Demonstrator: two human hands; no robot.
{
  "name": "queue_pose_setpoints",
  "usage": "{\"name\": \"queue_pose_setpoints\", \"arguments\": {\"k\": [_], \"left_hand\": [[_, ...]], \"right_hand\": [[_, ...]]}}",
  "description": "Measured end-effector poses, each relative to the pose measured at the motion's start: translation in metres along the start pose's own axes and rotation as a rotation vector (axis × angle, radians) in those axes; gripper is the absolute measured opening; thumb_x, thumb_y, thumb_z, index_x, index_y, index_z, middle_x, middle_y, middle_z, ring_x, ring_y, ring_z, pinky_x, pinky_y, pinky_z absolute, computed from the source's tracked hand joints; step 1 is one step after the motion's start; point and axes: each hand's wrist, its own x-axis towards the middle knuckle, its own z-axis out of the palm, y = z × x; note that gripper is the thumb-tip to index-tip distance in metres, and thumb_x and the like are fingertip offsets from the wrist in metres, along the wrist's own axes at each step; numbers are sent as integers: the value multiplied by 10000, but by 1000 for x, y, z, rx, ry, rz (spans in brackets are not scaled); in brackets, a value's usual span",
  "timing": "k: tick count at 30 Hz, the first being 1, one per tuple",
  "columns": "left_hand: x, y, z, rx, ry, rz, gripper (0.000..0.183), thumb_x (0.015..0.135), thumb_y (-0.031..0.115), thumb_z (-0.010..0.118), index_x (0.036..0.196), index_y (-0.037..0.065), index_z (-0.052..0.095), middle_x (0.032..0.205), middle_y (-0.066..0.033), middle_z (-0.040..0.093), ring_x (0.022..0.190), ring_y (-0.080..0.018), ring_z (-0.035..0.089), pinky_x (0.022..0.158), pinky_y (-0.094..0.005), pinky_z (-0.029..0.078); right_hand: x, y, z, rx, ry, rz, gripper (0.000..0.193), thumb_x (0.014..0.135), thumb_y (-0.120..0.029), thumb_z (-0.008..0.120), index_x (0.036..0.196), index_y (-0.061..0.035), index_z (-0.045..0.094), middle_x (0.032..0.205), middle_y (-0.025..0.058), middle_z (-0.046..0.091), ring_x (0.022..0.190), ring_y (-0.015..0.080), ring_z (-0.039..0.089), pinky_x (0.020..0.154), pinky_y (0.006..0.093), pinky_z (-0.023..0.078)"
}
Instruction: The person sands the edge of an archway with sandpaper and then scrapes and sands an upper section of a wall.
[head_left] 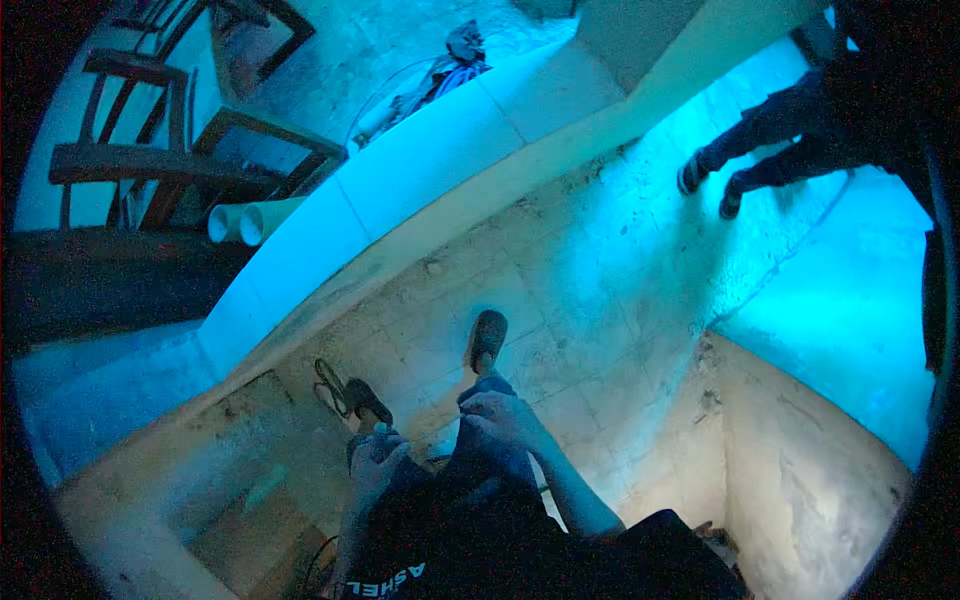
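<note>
Both of my hands lie at my knees, over dark trousers (490, 480) with rolled or short legs. My left hand (378, 462) rests on the left knee with its fingers bent together; whether a small thing is between them I cannot make out. Across the right knee lies my right hand (503, 418), fingers draped over the cloth and holding nothing that I can see. Below them are my feet in dark slippers, the right slipper (488, 335) farther forward than the left slipper (369, 400). A thin dark loop (330, 388) lies beside the left foot.
A low curved wall (370, 205) runs across the left, with wooden furniture (170, 160), two pale pipes (255, 222) and a crumpled bundle (450, 75) beyond it. Another person's legs (765, 130) stand at the upper right. A pale block (800, 470) rises at the right.
</note>
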Motion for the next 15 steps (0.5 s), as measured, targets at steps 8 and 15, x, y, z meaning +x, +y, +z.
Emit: {"name": "queue_pose_setpoints", "arguments": {"k": [8, 15], "left_hand": [[-31, -7, -59, -40, 9, -127, 259, 755, 261, 640, 867, 30, 608, 732, -49, 579, 689, -126, 526, 611, -267, 410], [-21, 49, -64, -135, 15, 12, 251, 774, 235, 626, 891, 13, 611, 777, -48, 613, 715, -126, 546, 670, -292, 436]], "right_hand": [[42, -8, -9, -17, -252, -84, 321, 774, -282, 609, 1026, -88, 564, 997, 117, 579, 931, 255, 556, 799, 360, 445], [60, 81, -200, -1242, 388, 86, 407, 751, -379, 569, 936, -17, 567, 987, 179, 545, 1065, 331, 429, 882, 457, 352]]}}
